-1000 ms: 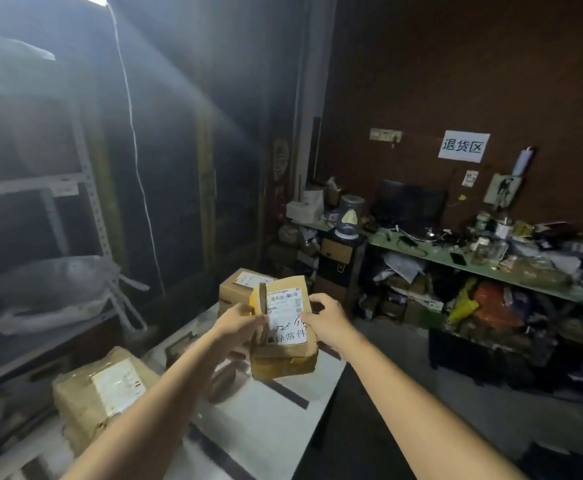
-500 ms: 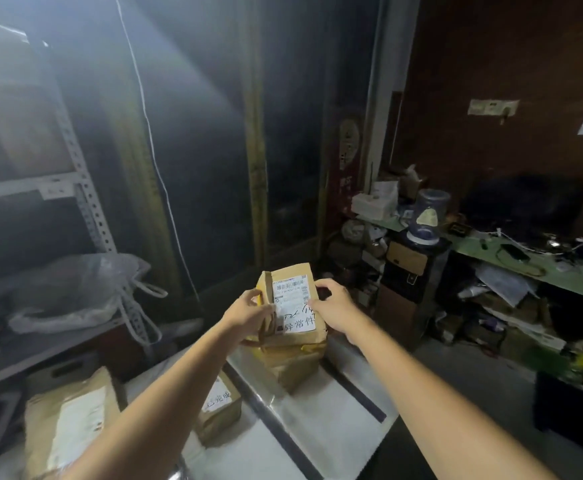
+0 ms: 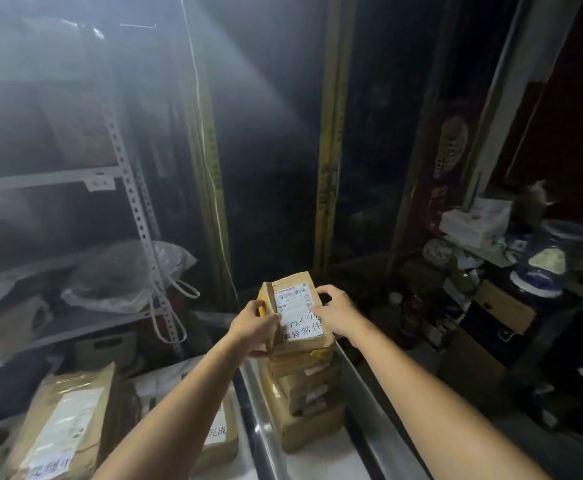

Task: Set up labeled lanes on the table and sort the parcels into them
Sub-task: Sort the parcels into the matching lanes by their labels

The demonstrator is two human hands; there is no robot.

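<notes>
Nearest me, at the near left corner of the table (image 3: 318, 462), 2 parcels lie flat. 1 is a big parcel (image 3: 65, 424) w/ a long white label. The other is a smaller parcel (image 3: 219, 441) just beside it, half hidden under my left forearm, label reading 完成. 2 dark tape lines (image 3: 243, 407) run near-to-far across the white top, cutting it into lanes.

Between them, towards the far right corner, stands 1 stack (image 3: 309, 396) of brown parcels. I count at least 3 in it; exact no. can't tell, the edges blur together. Above it is the top parcel (image 3: 295, 311), tilted so its face is towards me. It has 1 white label, barcode up top, 异常件 handwritten below. Its lower edge touches the stack; can't tell if its weight is on it.

Both hands are on that parcel. Left hand (image 3: 253, 325) grips the left side, fingers curled round the edge. Right hand (image 3: 335, 313) grips the right side, fingertips over the upper edge, thumb on the label.

Beyond the table's far edge, on the left, is 1 metal rack (image 3: 134, 206) w/ 1 plastic bag (image 3: 120, 278) on a shelf. 1 white cord (image 3: 210, 168) hangs down the dark wall. Far right: 1 white box (image 3: 477, 220) and 1 blue-white vase (image 3: 543, 268), near each other.
</notes>
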